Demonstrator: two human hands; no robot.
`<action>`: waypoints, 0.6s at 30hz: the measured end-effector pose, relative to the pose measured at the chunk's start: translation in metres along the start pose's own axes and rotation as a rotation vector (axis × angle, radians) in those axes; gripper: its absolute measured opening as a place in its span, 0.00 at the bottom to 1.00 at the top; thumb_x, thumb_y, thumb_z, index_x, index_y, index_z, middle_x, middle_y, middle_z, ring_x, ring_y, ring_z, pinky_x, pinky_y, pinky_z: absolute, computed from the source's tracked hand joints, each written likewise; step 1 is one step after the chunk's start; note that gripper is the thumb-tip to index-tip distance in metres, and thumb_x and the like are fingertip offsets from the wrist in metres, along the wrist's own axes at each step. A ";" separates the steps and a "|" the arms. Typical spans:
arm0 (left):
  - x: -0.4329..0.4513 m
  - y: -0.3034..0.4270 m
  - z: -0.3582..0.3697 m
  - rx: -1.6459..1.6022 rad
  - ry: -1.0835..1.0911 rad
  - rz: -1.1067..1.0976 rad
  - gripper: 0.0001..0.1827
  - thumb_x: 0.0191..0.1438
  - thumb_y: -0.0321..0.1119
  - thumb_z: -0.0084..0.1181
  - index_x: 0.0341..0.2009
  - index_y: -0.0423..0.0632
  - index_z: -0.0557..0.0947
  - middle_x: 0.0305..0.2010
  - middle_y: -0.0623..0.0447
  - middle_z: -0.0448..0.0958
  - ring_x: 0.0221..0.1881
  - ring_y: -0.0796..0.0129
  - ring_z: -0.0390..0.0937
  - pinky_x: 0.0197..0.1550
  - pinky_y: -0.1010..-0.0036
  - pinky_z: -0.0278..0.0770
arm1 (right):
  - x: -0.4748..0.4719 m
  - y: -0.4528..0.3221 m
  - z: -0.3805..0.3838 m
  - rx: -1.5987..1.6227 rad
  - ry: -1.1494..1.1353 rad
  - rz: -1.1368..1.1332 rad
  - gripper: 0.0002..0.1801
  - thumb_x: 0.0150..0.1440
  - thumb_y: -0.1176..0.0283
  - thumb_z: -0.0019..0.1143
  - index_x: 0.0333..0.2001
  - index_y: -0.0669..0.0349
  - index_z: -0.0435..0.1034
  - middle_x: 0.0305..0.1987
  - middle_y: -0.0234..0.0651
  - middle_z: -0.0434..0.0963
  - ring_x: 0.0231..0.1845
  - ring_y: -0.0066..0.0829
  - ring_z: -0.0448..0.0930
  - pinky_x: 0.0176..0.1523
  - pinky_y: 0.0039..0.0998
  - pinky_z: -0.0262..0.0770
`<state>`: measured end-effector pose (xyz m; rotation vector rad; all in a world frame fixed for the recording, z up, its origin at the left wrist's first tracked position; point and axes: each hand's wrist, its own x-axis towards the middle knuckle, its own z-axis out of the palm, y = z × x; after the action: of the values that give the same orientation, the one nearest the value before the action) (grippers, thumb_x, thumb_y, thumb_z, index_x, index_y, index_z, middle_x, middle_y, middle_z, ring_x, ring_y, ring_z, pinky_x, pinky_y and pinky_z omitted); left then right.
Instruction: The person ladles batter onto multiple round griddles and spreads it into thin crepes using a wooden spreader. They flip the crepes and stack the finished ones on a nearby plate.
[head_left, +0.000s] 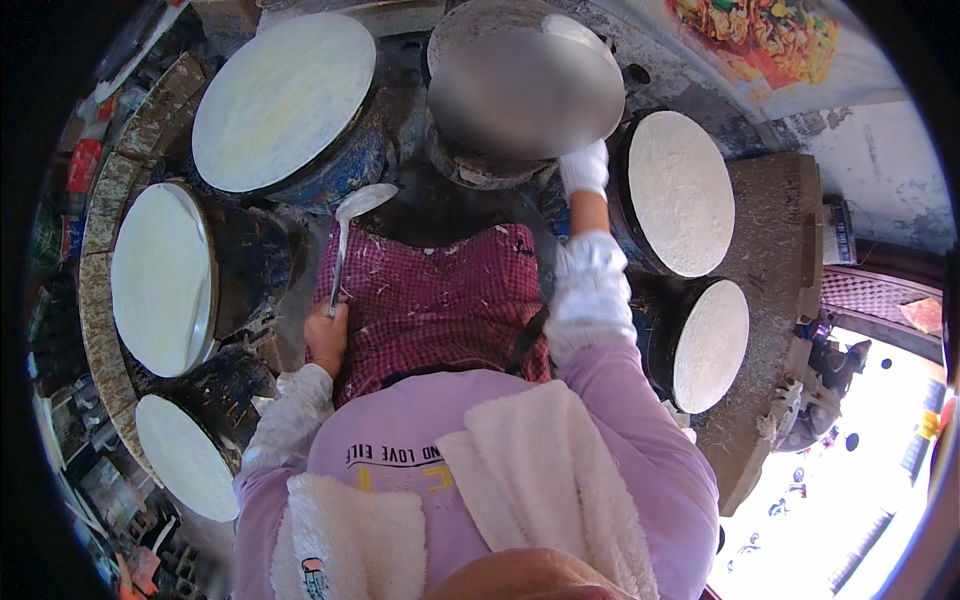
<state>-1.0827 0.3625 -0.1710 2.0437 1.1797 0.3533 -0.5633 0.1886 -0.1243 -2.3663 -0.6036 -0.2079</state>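
Observation:
My left hand (327, 336), bare, is closed on the handle of a batter-coated metal ladle (364, 201), whose bowl points away from me over my lap. My right hand (584, 166), in a white glove, reaches to the near right rim of the far round griddle (487, 34). A blurred patch covers much of that griddle and hides what the fingers do. Thin white rounds of batter or flatbread cover the large griddle at far left (289, 101), the left griddle (161, 281), the near left griddle (186, 459), the right griddle (681, 193) and the near right griddle (711, 346).
The griddles stand on dark drums around my checked apron (435, 292). A curved brick ledge (105, 322) borders the left side. Beyond the right drums lies a flour-dusted brown board (761, 247). A wall with a food poster (757, 37) rises at far right, above a bright opening (787, 517).

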 end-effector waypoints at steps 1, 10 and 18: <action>0.001 -0.003 0.002 0.034 -0.015 -0.021 0.13 0.57 0.41 0.58 0.34 0.44 0.86 0.29 0.40 0.80 0.31 0.44 0.80 0.37 0.57 0.74 | 0.009 -0.017 0.020 0.088 -0.032 0.039 0.22 0.63 0.63 0.49 0.59 0.58 0.69 0.41 0.63 0.81 0.47 0.61 0.82 0.49 0.51 0.78; -0.001 -0.005 0.005 -0.036 0.034 -0.114 0.13 0.58 0.40 0.58 0.36 0.44 0.87 0.30 0.41 0.82 0.32 0.46 0.81 0.37 0.59 0.76 | -0.004 -0.031 -0.054 0.196 -0.066 0.226 0.28 0.62 0.61 0.54 0.64 0.61 0.70 0.52 0.52 0.83 0.52 0.43 0.84 0.56 0.35 0.76; 0.009 0.002 0.002 0.051 -0.010 -0.092 0.16 0.59 0.43 0.59 0.30 0.42 0.84 0.26 0.38 0.78 0.29 0.41 0.78 0.33 0.53 0.72 | 0.062 -0.023 0.003 -0.067 -0.270 -0.007 0.27 0.61 0.59 0.52 0.62 0.57 0.71 0.49 0.62 0.80 0.55 0.59 0.79 0.58 0.46 0.74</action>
<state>-1.0748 0.3684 -0.1719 2.0239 1.2836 0.2701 -0.5193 0.2285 -0.0948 -2.4772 -0.7418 0.0920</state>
